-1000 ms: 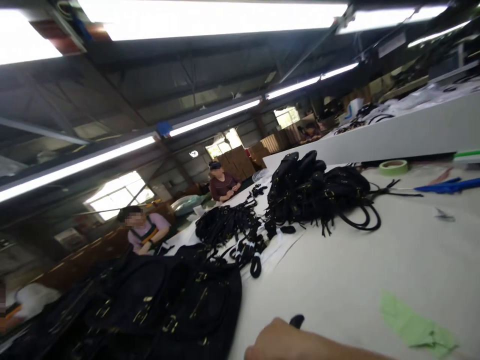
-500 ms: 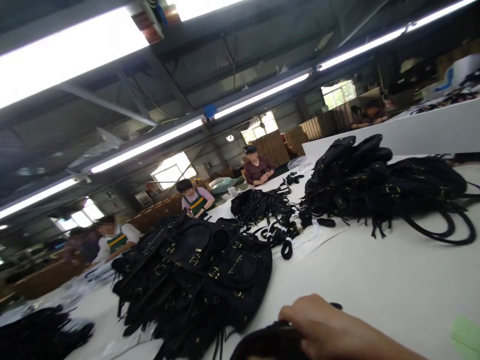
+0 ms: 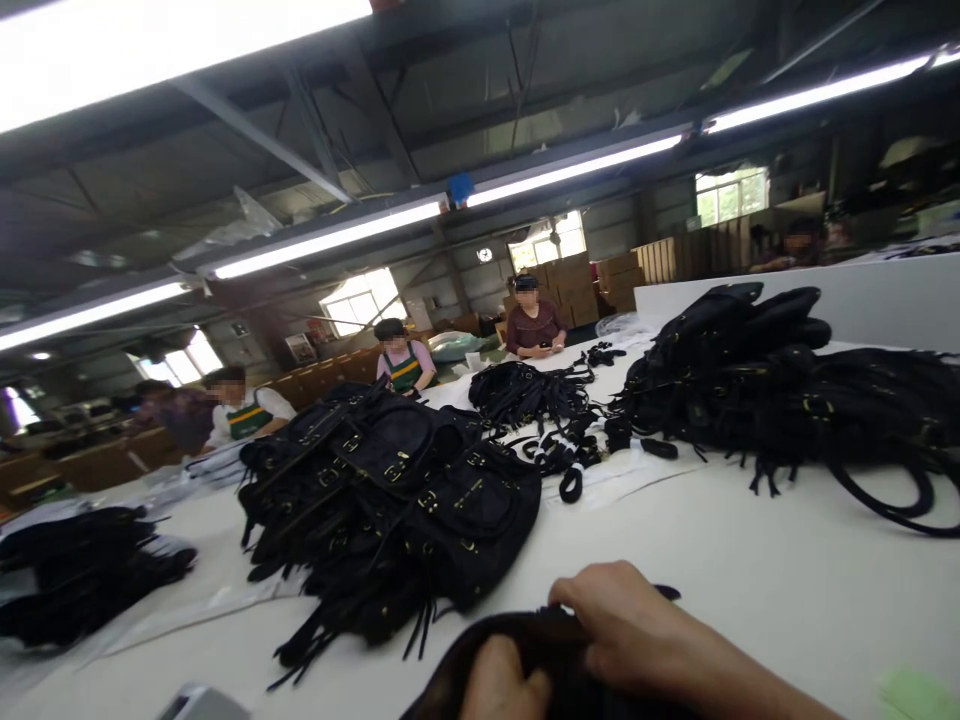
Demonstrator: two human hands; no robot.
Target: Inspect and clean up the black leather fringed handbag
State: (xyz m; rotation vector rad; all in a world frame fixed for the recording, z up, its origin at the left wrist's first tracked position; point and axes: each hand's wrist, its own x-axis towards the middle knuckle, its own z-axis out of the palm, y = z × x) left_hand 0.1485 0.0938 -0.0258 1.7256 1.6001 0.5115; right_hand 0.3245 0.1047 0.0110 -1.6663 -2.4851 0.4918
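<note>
A black bag (image 3: pixel 465 650) lies at the bottom centre, cut off by the lower edge of the view. My right hand (image 3: pixel 626 625) is closed on its upper rim, the thumb and fingers pinching the dark fabric. Just left of it, my left hand (image 3: pixel 504 685) has its fingers bent against the inside of the bag; what the fingertips touch is hidden. Beyond the hands a large pile of black bags with gold buckles (image 3: pixel 390 480) rests on the white table (image 3: pixel 720 560).
More black bags (image 3: pixel 720 380) with looped handles are heaped at the right. Black straps (image 3: pixel 529 395) and rolled bundles lie mid-table. Another dark pile (image 3: pixel 82 570) is at the left, near a grey object (image 3: pixel 202 703). Several people sit across the table.
My left hand has come into view at the bottom, inside the bag. My right hand keeps its hold, and more of the bag shows. The camera view has tilted and shifted.
</note>
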